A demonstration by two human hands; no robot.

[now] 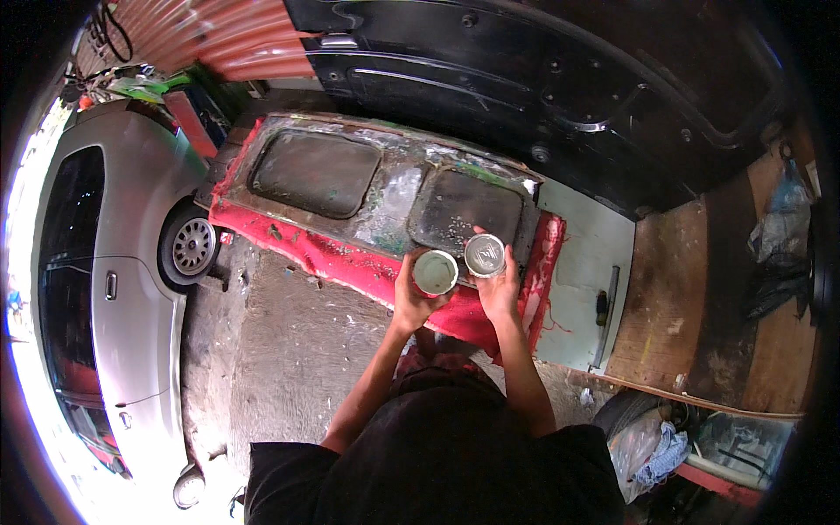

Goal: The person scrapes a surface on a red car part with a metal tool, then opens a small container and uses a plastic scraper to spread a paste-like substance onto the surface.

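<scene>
My left hand (411, 302) is wrapped round an open round tin (435, 272) with pale, greenish-white material inside. Beside it, my right hand (499, 293) grips a round metal lid (485, 255), its shiny silvery face turned up. The tin and the lid are close together but apart. Both are held above the near edge of a worn metal panel (401, 197) with two dark rounded recesses and patches of peeling paint. Under the panel a red cloth (332, 267) spreads out and hangs over the near side. Grit lies on the panel's right recess and on the cloth.
A silver car (140, 324) stands at the left. Behind the panel rises a large black vehicle panel (490, 79). On the white board (577, 262) at the right lie a dark-handled tool (602, 306) and a long grey strip (612, 302). Plastic bags (781, 223) hang far right.
</scene>
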